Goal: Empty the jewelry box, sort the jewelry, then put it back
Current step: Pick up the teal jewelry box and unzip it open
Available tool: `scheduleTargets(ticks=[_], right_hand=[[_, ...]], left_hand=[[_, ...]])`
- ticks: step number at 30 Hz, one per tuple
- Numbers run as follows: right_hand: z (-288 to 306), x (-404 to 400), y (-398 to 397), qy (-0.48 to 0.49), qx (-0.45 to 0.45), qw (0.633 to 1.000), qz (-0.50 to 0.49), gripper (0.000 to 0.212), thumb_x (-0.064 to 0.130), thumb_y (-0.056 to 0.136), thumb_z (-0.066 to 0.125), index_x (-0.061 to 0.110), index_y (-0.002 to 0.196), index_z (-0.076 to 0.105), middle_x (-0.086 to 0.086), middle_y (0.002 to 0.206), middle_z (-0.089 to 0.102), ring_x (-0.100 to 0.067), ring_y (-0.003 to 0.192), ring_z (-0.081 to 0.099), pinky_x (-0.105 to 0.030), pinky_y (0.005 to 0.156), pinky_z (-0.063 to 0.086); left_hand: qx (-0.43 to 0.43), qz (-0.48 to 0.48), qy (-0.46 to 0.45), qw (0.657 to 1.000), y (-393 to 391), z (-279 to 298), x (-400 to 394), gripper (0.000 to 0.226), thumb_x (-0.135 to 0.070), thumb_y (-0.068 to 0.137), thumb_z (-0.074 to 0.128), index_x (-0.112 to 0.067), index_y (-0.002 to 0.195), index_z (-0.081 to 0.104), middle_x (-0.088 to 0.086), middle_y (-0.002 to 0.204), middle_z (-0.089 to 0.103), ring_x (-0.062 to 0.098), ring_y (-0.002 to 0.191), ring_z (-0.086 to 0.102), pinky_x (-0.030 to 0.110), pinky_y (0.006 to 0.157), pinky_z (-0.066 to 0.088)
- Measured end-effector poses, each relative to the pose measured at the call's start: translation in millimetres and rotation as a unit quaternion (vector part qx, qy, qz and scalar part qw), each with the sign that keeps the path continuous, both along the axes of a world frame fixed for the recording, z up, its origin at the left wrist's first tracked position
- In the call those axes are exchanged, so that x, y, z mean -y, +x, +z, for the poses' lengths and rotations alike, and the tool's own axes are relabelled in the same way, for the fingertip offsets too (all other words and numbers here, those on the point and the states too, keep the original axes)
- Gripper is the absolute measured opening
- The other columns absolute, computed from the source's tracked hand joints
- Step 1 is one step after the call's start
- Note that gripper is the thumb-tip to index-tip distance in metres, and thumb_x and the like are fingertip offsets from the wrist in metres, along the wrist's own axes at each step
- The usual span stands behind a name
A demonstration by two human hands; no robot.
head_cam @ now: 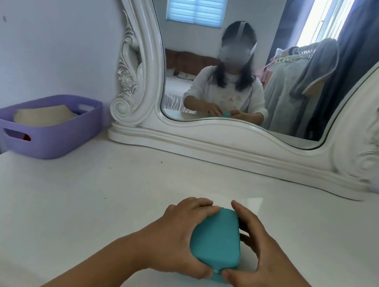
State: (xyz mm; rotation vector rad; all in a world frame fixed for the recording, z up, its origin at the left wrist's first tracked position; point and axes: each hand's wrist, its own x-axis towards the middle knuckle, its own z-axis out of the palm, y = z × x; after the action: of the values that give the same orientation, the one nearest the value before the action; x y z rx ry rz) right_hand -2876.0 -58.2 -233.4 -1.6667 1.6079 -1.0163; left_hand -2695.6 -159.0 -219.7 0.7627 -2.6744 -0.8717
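Observation:
A small teal jewelry box [216, 239] with rounded corners rests on the white dressing table [100, 204], lid down. My left hand [177, 237] wraps its left side, fingers over the far corner and thumb at the front clasp. My right hand [262, 260] holds the right side, fingers along the far edge and thumb pressed beside the left thumb at the front. No jewelry is visible; the inside of the box is hidden.
A purple plastic basket [48, 127] with a beige folded item stands at the table's back left. A large white ornate mirror [231, 149] runs along the back and reflects a person seated with the box.

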Motion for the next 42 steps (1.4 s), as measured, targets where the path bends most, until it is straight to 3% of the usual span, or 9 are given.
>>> scheduleTargets(ticks=[6, 12, 16, 18, 21, 23, 26, 35, 42], right_hand=[[-9.4, -17.2, -16.2, 0.04, 0.018, 0.999, -0.007, 0.105, 0.03, 0.054, 0.079, 0.061, 0.131, 0.014, 0.028, 0.133, 0.039, 0.014, 0.121, 0.041, -0.008, 0.094, 0.039], [-5.9, -14.0, -23.0, 0.081, 0.069, 0.994, 0.024, 0.114, 0.034, 0.053, 0.083, 0.057, 0.135, 0.008, 0.026, 0.133, 0.038, 0.015, 0.115, 0.046, -0.011, 0.09, 0.043], [2.2, -4.6, -25.2, 0.096, 0.104, 0.989, 0.052, 0.116, 0.034, 0.047, 0.086, 0.049, 0.138, 0.015, 0.017, 0.135, 0.039, 0.011, 0.109, 0.053, -0.011, 0.085, 0.046], [2.1, 0.1, -25.1, 0.099, 0.104, 0.988, 0.064, 0.116, 0.03, 0.047, 0.087, 0.049, 0.137, 0.017, 0.016, 0.137, 0.037, 0.008, 0.114, 0.05, -0.015, 0.092, 0.045], [-2.6, 2.6, -25.3, 0.102, 0.096, 0.988, 0.068, 0.114, 0.029, 0.047, 0.087, 0.053, 0.135, 0.018, 0.013, 0.138, 0.038, 0.0, 0.122, 0.047, -0.026, 0.104, 0.041], [-4.3, 2.4, -25.6, 0.101, 0.082, 0.989, 0.067, 0.111, 0.03, 0.048, 0.086, 0.055, 0.133, 0.02, 0.013, 0.137, 0.039, -0.003, 0.125, 0.046, -0.03, 0.106, 0.041], [-5.2, 3.1, -25.3, 0.093, 0.055, 0.993, 0.056, 0.102, 0.035, 0.048, 0.082, 0.055, 0.13, 0.025, 0.017, 0.134, 0.041, -0.002, 0.122, 0.046, -0.03, 0.102, 0.044], [-11.0, 3.8, -22.7, 0.079, 0.007, 0.996, 0.049, 0.106, 0.037, 0.047, 0.079, 0.055, 0.132, 0.018, 0.03, 0.131, 0.033, 0.01, 0.121, 0.038, -0.011, 0.096, 0.039], [-15.6, 4.2, -20.2, 0.055, -0.041, 0.997, 0.025, 0.109, 0.04, 0.049, 0.08, 0.05, 0.135, 0.015, 0.038, 0.127, 0.028, 0.013, 0.123, 0.031, -0.003, 0.093, 0.034]], left_hand=[[-0.019, 0.012, 0.038, 0.999, -16.1, -9.3, -13.7, 0.104, -0.044, 0.059, 0.08, -0.052, 0.135, 0.009, -0.029, 0.137, 0.02, 0.004, 0.128, 0.022, 0.027, 0.109, 0.028], [-0.022, -0.023, 0.096, 0.995, -9.8, -16.9, 0.6, 0.116, -0.051, 0.051, 0.081, -0.061, 0.133, -0.001, -0.034, 0.145, 0.004, -0.005, 0.137, 0.008, 0.028, 0.116, 0.019], [-0.072, -0.03, 0.221, 0.972, -5.0, -22.4, 12.0, 0.12, -0.046, 0.046, 0.083, -0.051, 0.139, 0.007, -0.024, 0.146, 0.023, -0.004, 0.133, 0.031, 0.027, 0.111, 0.034], [-0.117, -0.015, 0.271, 0.955, -7.8, -22.4, 14.7, 0.098, -0.054, 0.056, 0.076, -0.043, 0.138, 0.022, -0.017, 0.139, 0.04, -0.003, 0.123, 0.046, 0.021, 0.101, 0.042], [-0.126, 0.042, 0.248, 0.96, -16.2, -16.8, 22.2, 0.046, -0.063, 0.086, 0.036, -0.039, 0.122, 0.052, -0.018, 0.123, 0.058, -0.008, 0.11, 0.053, 0.014, 0.095, 0.042], [-0.115, 0.058, 0.259, 0.957, -22.9, -14.1, 30.2, 0.041, -0.045, 0.098, 0.027, -0.032, 0.111, 0.064, -0.015, 0.111, 0.067, -0.002, 0.104, 0.059, 0.014, 0.09, 0.045], [-0.145, 0.083, 0.297, 0.94, -24.7, -17.9, 44.4, 0.031, -0.008, 0.094, 0.041, -0.018, 0.102, 0.07, -0.001, 0.102, 0.072, 0.011, 0.096, 0.064, 0.018, 0.084, 0.05], [-0.141, 0.059, 0.181, 0.972, -17.4, -30.0, 46.1, 0.028, -0.005, 0.091, 0.052, -0.024, 0.097, 0.072, -0.007, 0.095, 0.074, 0.006, 0.092, 0.067, 0.017, 0.083, 0.051], [-0.125, 0.116, 0.046, 0.984, -15.4, -30.0, 41.8, 0.034, -0.011, 0.088, 0.056, -0.039, 0.071, 0.061, -0.02, 0.075, 0.064, -0.012, 0.073, 0.058, 0.005, 0.065, 0.041]])
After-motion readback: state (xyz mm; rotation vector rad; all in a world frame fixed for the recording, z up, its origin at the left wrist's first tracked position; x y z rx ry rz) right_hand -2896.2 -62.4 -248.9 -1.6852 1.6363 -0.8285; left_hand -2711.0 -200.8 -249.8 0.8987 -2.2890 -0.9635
